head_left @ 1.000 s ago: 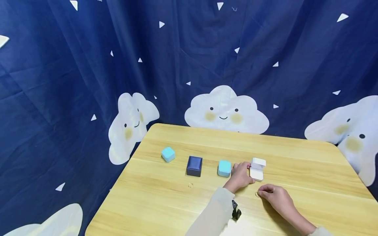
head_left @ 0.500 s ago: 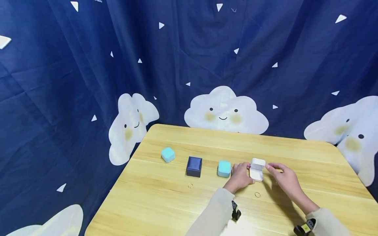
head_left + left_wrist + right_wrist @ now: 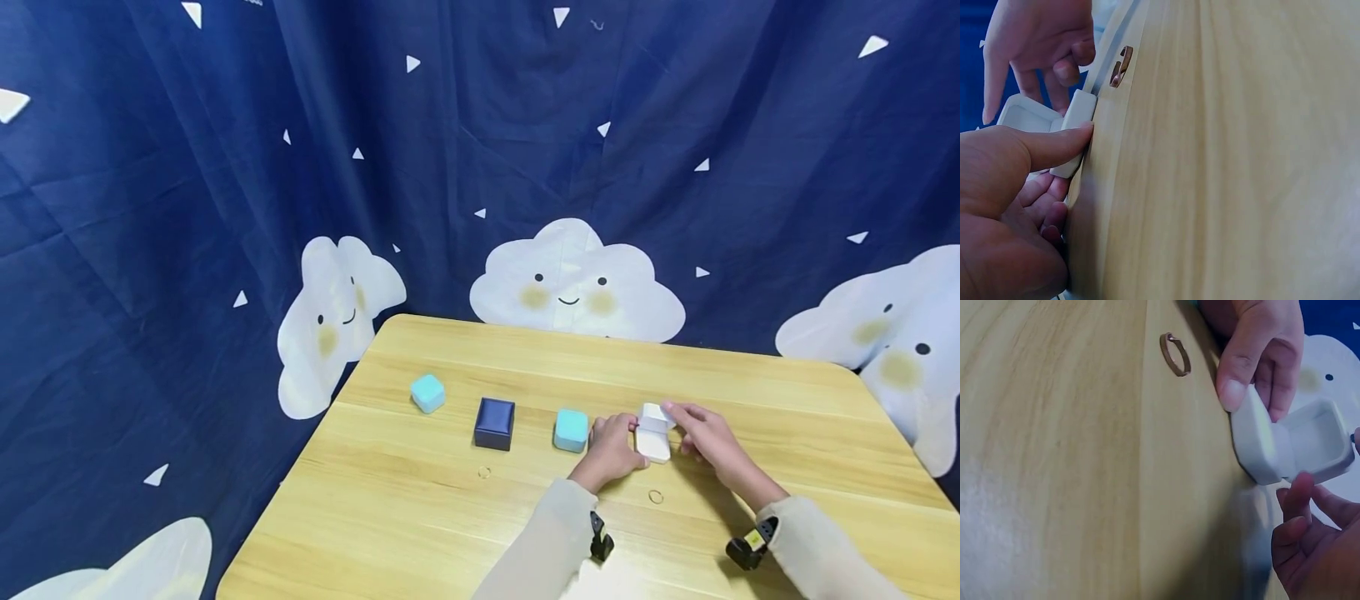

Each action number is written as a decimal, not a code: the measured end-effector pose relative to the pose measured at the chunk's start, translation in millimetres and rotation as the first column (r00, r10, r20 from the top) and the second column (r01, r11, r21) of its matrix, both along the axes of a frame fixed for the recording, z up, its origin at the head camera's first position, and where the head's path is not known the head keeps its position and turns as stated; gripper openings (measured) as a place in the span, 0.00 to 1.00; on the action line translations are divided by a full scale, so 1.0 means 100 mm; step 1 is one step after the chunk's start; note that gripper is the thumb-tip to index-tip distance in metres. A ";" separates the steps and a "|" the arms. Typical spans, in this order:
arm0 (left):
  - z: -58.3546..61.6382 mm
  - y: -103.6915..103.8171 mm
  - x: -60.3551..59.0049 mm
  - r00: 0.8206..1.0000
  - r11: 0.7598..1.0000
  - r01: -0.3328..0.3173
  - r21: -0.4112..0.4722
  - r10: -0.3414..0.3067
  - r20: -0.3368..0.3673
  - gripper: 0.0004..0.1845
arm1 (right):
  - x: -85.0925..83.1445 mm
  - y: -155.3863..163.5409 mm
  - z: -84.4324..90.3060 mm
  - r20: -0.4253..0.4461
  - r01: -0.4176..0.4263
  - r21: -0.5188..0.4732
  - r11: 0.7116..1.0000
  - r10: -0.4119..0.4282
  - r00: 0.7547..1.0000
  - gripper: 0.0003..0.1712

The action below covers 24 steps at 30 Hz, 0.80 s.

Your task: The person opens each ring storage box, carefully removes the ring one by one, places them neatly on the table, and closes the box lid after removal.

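Note:
A white ring box stands on the table with its lid raised. My left hand grips its base, thumb on the front and fingers behind. My right hand is at the box's right side. One straight finger touches the top edge of the lid, while its other fingers bend loosely beside the box. In front of the box lies a thin gold-coloured ring, coppery in both wrist views, touched by neither hand. The inside of the base is mostly hidden.
A light-blue box stands just left of my left hand. Further left are a dark blue box and another light-blue box. A second ring lies before the dark blue box. A curtain hangs behind the wooden table.
My right hand let go of the ring, leaving it on the table, and moved up to the ring box's lid. The lid has tilted slightly. My left hand keeps its grip.

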<state>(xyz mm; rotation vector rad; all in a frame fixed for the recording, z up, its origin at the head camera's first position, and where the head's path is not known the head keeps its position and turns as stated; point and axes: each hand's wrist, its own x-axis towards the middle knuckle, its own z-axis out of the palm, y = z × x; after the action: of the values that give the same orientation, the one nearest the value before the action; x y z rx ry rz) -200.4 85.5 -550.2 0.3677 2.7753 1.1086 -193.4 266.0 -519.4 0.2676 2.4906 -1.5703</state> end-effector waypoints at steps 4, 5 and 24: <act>0.02 0.00 0.00 1.000 1.000 0.000 -0.002 0.000 0.005 0.33 | -0.01 0.00 -0.04 0.012 0.002 -0.026 1.000 -0.001 1.000 0.49; 0.02 0.00 -0.01 1.000 1.000 0.000 -0.005 0.000 0.002 0.33 | -0.02 0.00 -0.04 0.012 0.001 -0.035 0.999 -0.001 1.000 0.49; -0.01 0.00 0.01 1.000 1.000 -0.002 0.004 0.002 -0.005 0.35 | 0.09 -0.05 -0.13 -0.082 -0.011 -0.051 0.999 0.006 0.997 0.43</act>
<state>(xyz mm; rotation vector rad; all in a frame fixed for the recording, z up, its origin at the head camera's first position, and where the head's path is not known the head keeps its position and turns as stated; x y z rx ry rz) -199.1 85.9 -551.3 0.3683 2.7794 1.1152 -184.7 260.7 -532.6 0.1889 2.5032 -1.6719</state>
